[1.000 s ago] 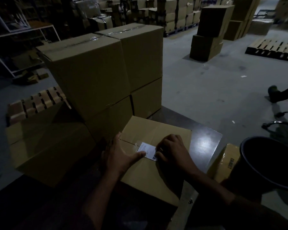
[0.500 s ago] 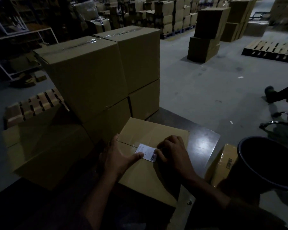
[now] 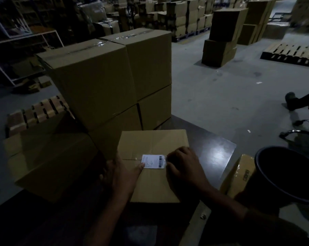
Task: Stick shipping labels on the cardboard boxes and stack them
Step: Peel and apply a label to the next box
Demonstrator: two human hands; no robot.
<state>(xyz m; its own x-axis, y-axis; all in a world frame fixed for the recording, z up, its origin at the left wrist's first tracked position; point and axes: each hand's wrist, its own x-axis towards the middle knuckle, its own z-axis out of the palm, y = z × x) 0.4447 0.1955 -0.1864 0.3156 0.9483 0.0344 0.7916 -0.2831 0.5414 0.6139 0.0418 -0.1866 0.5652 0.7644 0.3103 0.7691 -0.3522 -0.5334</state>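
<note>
label (image 3: 153, 161) on box (image 3: 151, 181) top seam, table (image 3: 219, 153) | I see left hand (image 3: 121, 174) thumb pressing it flat; right hand (image 3: 184, 166) fingers curled, pinching its edge | thin, limp; box stiff, looks light; grasp sides

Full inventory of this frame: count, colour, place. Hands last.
box being labelled: 1, brown, on the dark table, nearest the person
shipping label: 1, white with barcode, on that box's top seam
stacked boxes: 4, brown, two-high stack behind it
table: 1, dark glossy
bin: 1, black, far right
pallets: 2, wooden, on the floor far right and left
left hand: thumb on the label's left edge
right hand: fingers curled at the label's right edge
</note>
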